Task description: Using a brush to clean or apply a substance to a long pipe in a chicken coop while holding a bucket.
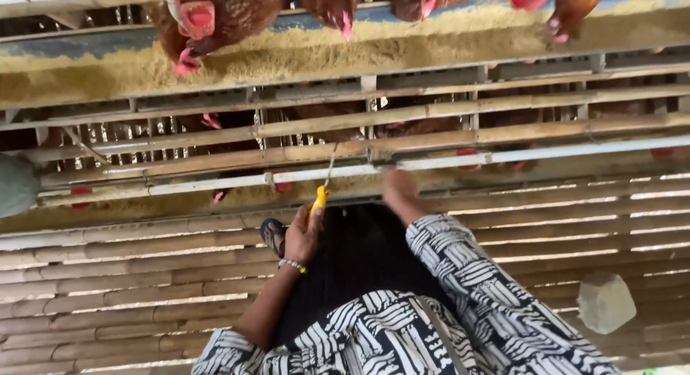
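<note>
My left hand [305, 235], with a beaded bracelet on the wrist, is shut on a yellow-handled tool [319, 199]. Its thin metal shaft points up toward the white pipe [215, 183] along the front of the cages. My right hand [399, 190], blurred, reaches to the same pipe just right of the tool's tip. Its fingers are curled against the pipe, and I cannot tell whether they grip anything. Both arms come out of a black-and-white patterned shirt [460, 274].
Brown hens [215, 19] peck at a long trough of yellowish feed [287, 55] above bamboo cage rails [345, 123]. I see a bamboo slat floor [108, 289], a grey stone block [606, 302] at the right and my sandalled foot [272, 235].
</note>
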